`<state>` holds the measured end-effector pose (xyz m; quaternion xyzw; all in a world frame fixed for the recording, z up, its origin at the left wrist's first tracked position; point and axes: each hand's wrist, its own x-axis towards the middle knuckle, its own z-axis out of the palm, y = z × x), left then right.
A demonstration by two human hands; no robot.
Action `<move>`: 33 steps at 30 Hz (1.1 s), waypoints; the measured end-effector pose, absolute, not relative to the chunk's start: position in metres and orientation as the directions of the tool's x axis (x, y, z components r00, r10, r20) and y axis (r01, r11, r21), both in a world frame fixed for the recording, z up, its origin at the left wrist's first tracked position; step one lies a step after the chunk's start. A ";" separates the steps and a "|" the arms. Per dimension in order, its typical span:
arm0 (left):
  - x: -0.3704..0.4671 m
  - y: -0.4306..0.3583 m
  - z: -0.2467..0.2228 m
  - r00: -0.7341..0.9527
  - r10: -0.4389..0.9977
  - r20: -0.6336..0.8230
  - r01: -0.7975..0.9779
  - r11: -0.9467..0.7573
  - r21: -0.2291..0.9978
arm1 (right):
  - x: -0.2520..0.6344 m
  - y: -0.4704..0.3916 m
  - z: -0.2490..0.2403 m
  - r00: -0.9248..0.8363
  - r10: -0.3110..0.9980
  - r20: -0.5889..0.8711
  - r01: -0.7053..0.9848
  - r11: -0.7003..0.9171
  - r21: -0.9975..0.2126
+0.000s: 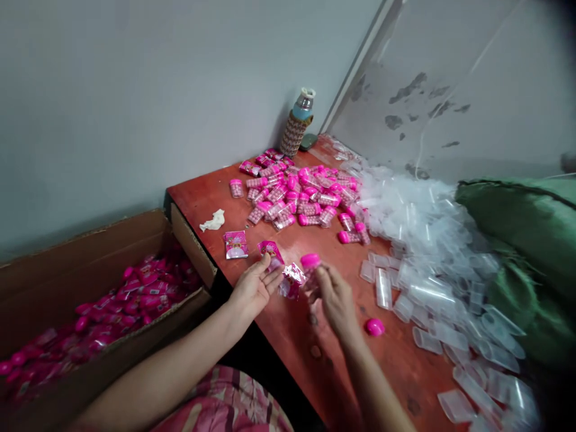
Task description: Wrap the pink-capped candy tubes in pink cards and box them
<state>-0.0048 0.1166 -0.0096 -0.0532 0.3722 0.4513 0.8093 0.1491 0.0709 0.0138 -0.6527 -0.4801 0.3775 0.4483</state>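
My left hand (252, 287) pinches a pink printed packet (271, 253) between its thumb and fingers. In my right hand (333, 297), slightly blurred, is a small clear bottle with a pink cap (310, 260), its body partly hidden by my fingers. Between the two hands lies a shiny pink wrapper (293, 279), close to my left fingertips. Another pink packet (236, 245) rests flat on the table left of my hands. A loose pink cap (374, 327) sits right of my right wrist.
The red table (288, 324) bears a pile of capped bottles of pink balls (310, 198) and a heap of clear plastic tubes (432, 288). An open carton (189, 240) of pink packs stands left. A covered flask (297, 123), white scrap (212, 220) and green sack (531, 240) are around.
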 end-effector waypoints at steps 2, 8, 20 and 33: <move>0.000 0.114 -0.010 0.317 0.702 -0.637 -0.768 0.584 0.262 | 0.115 0.044 0.008 0.317 0.938 -0.140 0.062 -0.167 -0.984; 0.013 0.100 -0.003 0.399 0.710 -0.580 -0.689 0.650 0.321 | 0.084 0.027 -0.007 0.481 0.871 -0.104 -0.063 -0.084 -0.994; 0.023 0.088 0.002 0.386 0.785 -0.485 -0.621 0.610 0.493 | 0.085 0.028 -0.008 0.549 0.833 -0.074 -0.072 -0.041 -0.997; 0.019 0.093 -0.001 0.517 0.779 -0.354 -0.441 0.597 0.671 | 0.087 0.033 -0.018 0.565 0.822 -0.073 -0.198 0.049 -0.979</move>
